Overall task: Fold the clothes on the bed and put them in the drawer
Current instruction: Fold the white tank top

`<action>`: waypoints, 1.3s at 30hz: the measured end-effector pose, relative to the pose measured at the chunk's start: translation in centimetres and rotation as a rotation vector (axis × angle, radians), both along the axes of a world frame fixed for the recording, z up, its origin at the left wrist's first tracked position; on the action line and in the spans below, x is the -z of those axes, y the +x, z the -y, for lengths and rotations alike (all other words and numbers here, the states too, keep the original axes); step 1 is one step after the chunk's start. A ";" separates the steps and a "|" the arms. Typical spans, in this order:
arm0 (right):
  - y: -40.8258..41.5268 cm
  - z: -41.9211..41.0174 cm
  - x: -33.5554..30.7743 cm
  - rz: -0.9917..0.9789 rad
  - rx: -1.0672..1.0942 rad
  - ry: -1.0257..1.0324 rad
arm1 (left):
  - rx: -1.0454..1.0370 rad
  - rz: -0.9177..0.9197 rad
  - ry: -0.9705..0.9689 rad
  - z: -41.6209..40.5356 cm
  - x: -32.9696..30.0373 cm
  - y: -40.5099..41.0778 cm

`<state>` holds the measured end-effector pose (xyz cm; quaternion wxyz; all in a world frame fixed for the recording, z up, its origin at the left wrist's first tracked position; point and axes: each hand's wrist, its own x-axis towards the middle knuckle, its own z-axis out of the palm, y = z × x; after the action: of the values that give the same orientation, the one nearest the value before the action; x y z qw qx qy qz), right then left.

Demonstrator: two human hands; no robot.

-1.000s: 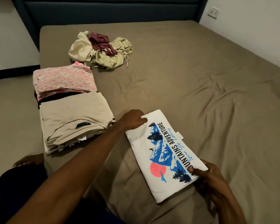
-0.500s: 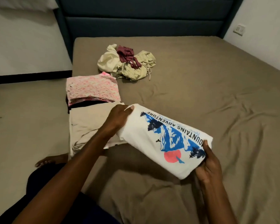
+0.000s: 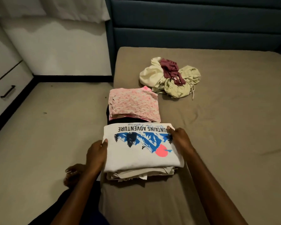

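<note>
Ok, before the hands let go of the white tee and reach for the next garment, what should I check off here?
1. White tee sits flat on the beige stack: ok.
2. Left hand and right hand at opposite edges of the tee: ok.
3. Tee edges line up with the stack below: cannot tell, the far side is hidden.
4. Pink folded pile undisturbed behind it: ok.
5. Unfolded heap all folded: not ok, still crumpled on the bed.
6. Drawer open for loading: not ok, it looks closed.
</note>
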<state>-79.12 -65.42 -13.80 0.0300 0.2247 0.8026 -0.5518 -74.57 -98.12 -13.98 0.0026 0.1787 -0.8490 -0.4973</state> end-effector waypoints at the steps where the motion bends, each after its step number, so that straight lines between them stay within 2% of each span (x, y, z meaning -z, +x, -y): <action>1: 0.1 0.4 1.1 0.022 0.002 0.103 | 0.024 0.028 -0.037 0.3 1.0 -0.1; 4: 1.2 0.8 2.1 -0.043 0.034 0.218 | 0.008 -0.010 -0.142 0.6 1.3 -0.7; 7: 1.0 0.6 2.4 -0.090 0.065 0.041 | 0.000 -0.046 -0.216 0.7 1.2 -1.4; 11: 0.5 1.1 1.8 -0.139 0.156 -0.165 | -0.069 -0.198 -0.080 0.7 1.2 -1.0; 13: 0.8 1.7 2.0 -0.132 0.164 -0.203 | -0.093 -0.200 0.006 1.1 1.4 -1.1; 15: 1.1 2.1 2.6 -0.077 0.135 0.006 | -0.050 -0.111 -0.039 1.6 2.1 -1.3; 17: 1.7 2.0 2.3 -0.019 0.123 0.371 | -0.035 -0.060 -0.181 1.2 2.4 -1.1; 19: 2.2 2.1 1.6 -0.112 0.122 0.624 | -0.084 -0.185 -0.350 0.7 1.7 -0.8; 21: 2.4 2.9 0.9 -0.300 0.040 0.722 | -0.048 -0.387 -0.448 -0.1 0.7 -0.9; 23: 2.3 4.0 0.9 -0.350 -0.146 0.730 | 0.112 -0.425 -0.505 -1.0 0.3 -1.8; 26: 2.2 4.7 2.4 -0.208 -0.365 0.711 | 0.311 -0.173 -0.496 -2.6 1.9 -2.9; 27: 2.2 4.8 2.8 -0.170 -0.380 0.660 | 0.328 -0.114 -0.424 -2.8 2.8 -3.1; 29: 2.1 4.7 3.5 -0.127 -0.352 0.517 | 0.307 -0.106 -0.249 -2.7 3.7 -3.1; 32: 2.1 4.4 3.3 -0.111 -0.324 0.413 | 0.264 -0.141 -0.137 -2.7 3.3 -2.8; 37: 2.3 4.5 3.1 -0.145 -0.332 0.360 | 0.278 -0.131 -0.137 -2.7 3.3 -2.6; 39: 2.3 4.4 3.3 -0.167 -0.323 0.343 | 0.308 -0.092 -0.228 -2.6 3.5 -3.0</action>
<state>-76.83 -69.82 -17.06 0.0129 0.0490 0.9097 -0.4121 -77.57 -95.49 -17.45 -0.0145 0.0225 -0.9161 -0.4000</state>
